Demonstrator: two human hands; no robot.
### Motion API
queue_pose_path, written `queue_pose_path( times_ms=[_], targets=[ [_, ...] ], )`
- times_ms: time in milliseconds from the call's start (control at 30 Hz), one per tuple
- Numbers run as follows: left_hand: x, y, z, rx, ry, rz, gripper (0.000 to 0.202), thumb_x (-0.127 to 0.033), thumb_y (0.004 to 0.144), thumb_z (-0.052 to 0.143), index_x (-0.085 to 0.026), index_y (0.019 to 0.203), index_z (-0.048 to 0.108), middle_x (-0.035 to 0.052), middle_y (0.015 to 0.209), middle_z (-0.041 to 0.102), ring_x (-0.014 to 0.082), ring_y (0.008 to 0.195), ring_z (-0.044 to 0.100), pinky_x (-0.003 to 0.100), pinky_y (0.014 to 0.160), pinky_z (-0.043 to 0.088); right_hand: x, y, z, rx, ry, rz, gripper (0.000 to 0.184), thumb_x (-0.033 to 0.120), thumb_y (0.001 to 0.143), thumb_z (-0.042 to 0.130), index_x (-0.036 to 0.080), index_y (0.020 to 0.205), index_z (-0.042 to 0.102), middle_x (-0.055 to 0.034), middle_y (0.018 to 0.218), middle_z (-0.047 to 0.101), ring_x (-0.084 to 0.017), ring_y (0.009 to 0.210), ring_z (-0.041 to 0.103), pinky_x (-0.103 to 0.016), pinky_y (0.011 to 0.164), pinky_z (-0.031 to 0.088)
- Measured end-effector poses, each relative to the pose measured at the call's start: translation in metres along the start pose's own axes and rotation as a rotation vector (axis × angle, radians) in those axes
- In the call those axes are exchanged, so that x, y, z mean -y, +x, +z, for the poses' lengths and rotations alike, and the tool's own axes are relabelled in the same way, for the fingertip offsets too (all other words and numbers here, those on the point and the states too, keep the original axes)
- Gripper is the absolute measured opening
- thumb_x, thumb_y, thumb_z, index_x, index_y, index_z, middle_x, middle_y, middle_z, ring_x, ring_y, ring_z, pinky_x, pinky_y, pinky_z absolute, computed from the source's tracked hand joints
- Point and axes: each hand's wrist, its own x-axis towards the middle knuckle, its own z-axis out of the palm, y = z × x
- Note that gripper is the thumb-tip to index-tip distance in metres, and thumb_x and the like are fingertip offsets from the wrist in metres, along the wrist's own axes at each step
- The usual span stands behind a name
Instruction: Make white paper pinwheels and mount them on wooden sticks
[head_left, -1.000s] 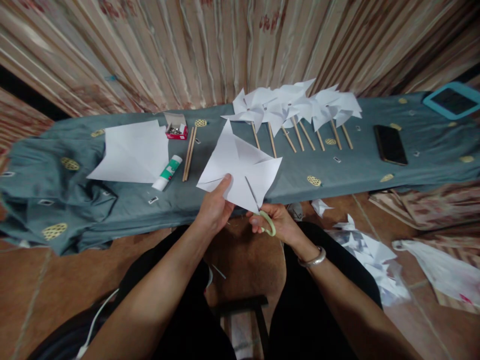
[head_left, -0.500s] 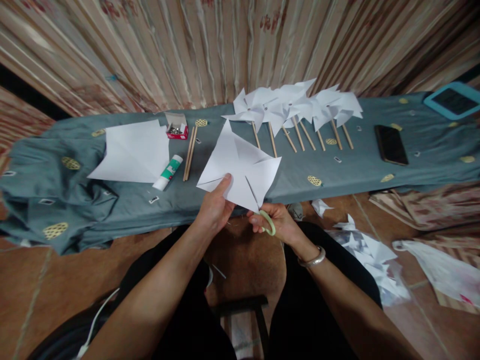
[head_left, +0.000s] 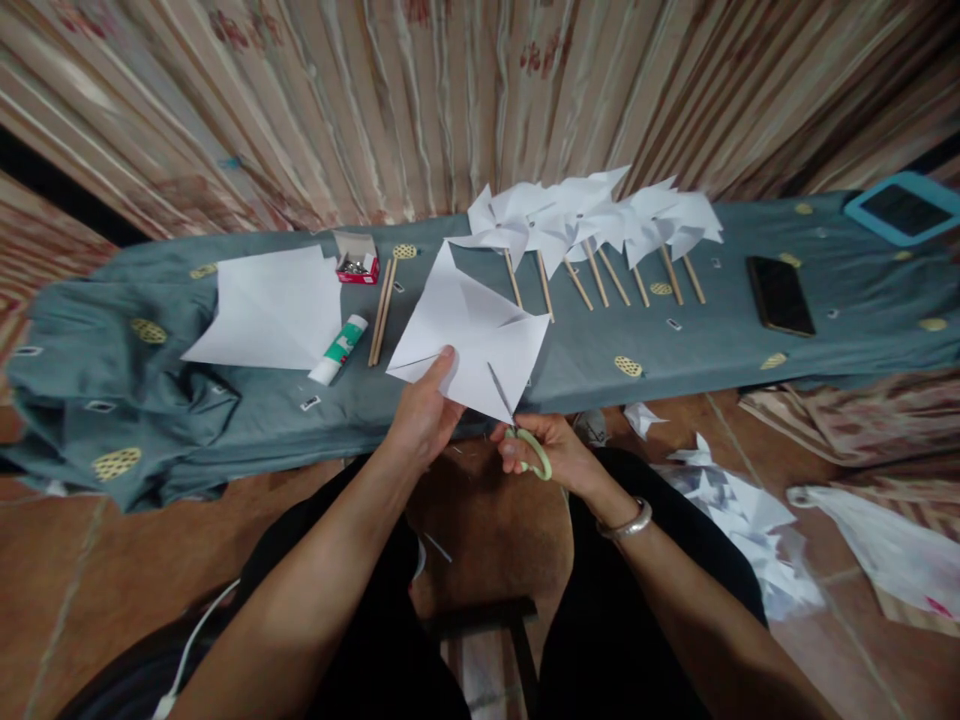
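My left hand (head_left: 429,405) grips a square sheet of white paper (head_left: 480,320) by its near edge, thumb on top. Slits run in from the sheet's corners toward its middle. My right hand (head_left: 551,450) is closed around pale green-handled scissors (head_left: 538,458); their blade lies along the slit at the near corner of the sheet. Behind the sheet, several white paper pinwheels (head_left: 532,225) on wooden sticks lie in a row. A pair of loose wooden sticks (head_left: 381,318) rests to the left of the sheet.
On the cloth-covered table (head_left: 585,370) lie more white paper (head_left: 270,310), a glue stick (head_left: 337,350), a small red box of metal pins (head_left: 357,265), a phone (head_left: 780,295) and a blue-framed tablet (head_left: 904,208). A clear bag of folded white paper (head_left: 750,530) sits on the floor at right.
The sheet and my left hand have shifted slightly left and the view has moved a little. The scissors stay at the near-corner slit, their blade now showing more along it.
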Motion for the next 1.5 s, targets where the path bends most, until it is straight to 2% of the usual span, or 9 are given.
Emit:
queue_pose_path(
  times_ms=[200, 400, 533, 600, 700, 900, 1067, 1233, 1500],
  targets=[
    [-0.014, 0.006, -0.002, -0.044, -0.068, 0.085, 0.031, -0.009, 0.09, 0.053, -0.013, 0.119, 0.062, 0.0067, 0.101, 0.074, 0.0151, 0.088, 0.071, 0.031, 0.094, 0.054, -0.003, -0.006, -0.008, 0.051, -0.136, 0.034, 0.039, 0.049, 0.064, 0.081, 0.016, 0.078, 0.066, 0.0047, 0.059, 0.059, -0.007, 0.052, 0.053, -0.02, 0.05, 0.041],
    [-0.028, 0.01, -0.009, -0.1, -0.099, 0.138, 0.029, -0.008, 0.09, 0.053, -0.014, 0.117, 0.063, 0.0057, 0.1, 0.075, 0.0125, 0.084, 0.07, 0.029, 0.093, 0.055, 0.007, -0.018, -0.027, -0.016, -0.415, -0.019, 0.045, 0.047, 0.066, 0.08, 0.016, 0.096, 0.067, 0.0066, 0.061, 0.057, -0.007, 0.052, 0.047, -0.021, 0.051, 0.036],
    [-0.029, 0.008, -0.014, -0.128, -0.094, 0.145, 0.028, -0.007, 0.09, 0.053, -0.015, 0.115, 0.064, 0.0057, 0.101, 0.074, 0.0116, 0.081, 0.07, 0.028, 0.091, 0.056, 0.021, -0.028, -0.046, -0.183, -0.639, -0.051, 0.052, 0.048, 0.07, 0.075, 0.018, 0.11, 0.062, 0.0025, 0.069, 0.067, -0.013, 0.055, 0.058, -0.024, 0.054, 0.043],
    [-0.027, 0.007, -0.015, -0.135, -0.084, 0.135, 0.028, -0.007, 0.09, 0.054, -0.016, 0.113, 0.065, 0.0046, 0.101, 0.074, 0.0106, 0.079, 0.069, 0.026, 0.088, 0.057, 0.03, -0.033, -0.056, -0.317, -0.859, -0.07, 0.051, 0.047, 0.072, 0.073, 0.018, 0.113, 0.06, 0.0004, 0.073, 0.071, -0.017, 0.061, 0.064, -0.027, 0.057, 0.046],
    [-0.024, 0.006, -0.016, -0.147, -0.077, 0.12, 0.028, -0.007, 0.089, 0.054, -0.018, 0.112, 0.065, 0.0036, 0.099, 0.074, 0.01, 0.077, 0.069, 0.023, 0.083, 0.058, 0.044, -0.037, -0.065, -0.496, -1.215, 0.01, 0.048, 0.041, 0.076, 0.07, 0.017, 0.116, 0.057, -0.0034, 0.077, 0.073, -0.025, 0.075, 0.071, -0.03, 0.064, 0.048],
    [-0.023, 0.004, -0.013, -0.173, -0.09, 0.105, 0.028, -0.005, 0.088, 0.054, -0.017, 0.111, 0.066, 0.0039, 0.096, 0.074, 0.01, 0.073, 0.069, 0.022, 0.076, 0.059, 0.067, -0.027, -0.077, -0.595, -1.669, 0.177, 0.044, 0.043, 0.085, 0.061, 0.012, 0.115, 0.058, -0.0173, 0.09, 0.075, -0.034, 0.092, 0.071, -0.035, 0.072, 0.049],
    [-0.022, 0.002, -0.014, -0.182, -0.104, 0.082, 0.023, -0.005, 0.088, 0.055, -0.016, 0.104, 0.068, 0.003, 0.091, 0.074, 0.0105, 0.073, 0.069, 0.024, 0.082, 0.058, 0.09, -0.006, -0.097, -0.592, -1.785, 0.315, 0.049, 0.056, 0.085, 0.054, 0.012, 0.103, 0.065, -0.0218, 0.095, 0.073, -0.036, 0.096, 0.069, -0.037, 0.073, 0.048],
    [-0.021, 0.001, -0.018, -0.136, -0.138, 0.063, 0.022, -0.005, 0.088, 0.055, -0.015, 0.103, 0.067, 0.0034, 0.09, 0.074, 0.0108, 0.074, 0.069, 0.026, 0.085, 0.057, 0.104, 0.018, -0.109, -0.566, -1.794, 0.384, 0.051, 0.055, 0.08, 0.063, 0.01, 0.101, 0.068, -0.0231, 0.101, 0.072, -0.034, 0.097, 0.068, -0.036, 0.074, 0.048],
    [-0.024, 0.0, -0.021, -0.148, -0.207, -0.045, 0.014, -0.008, 0.089, 0.056, -0.015, 0.096, 0.066, 0.0012, 0.082, 0.073, 0.0109, 0.072, 0.069, 0.026, 0.085, 0.057, 0.114, 0.029, -0.112, -0.54, -1.772, 0.238, 0.028, 0.035, 0.075, 0.073, 0.012, 0.091, 0.072, -0.0195, 0.09, 0.073, -0.033, 0.088, 0.069, -0.04, 0.075, 0.049]
  ],
)
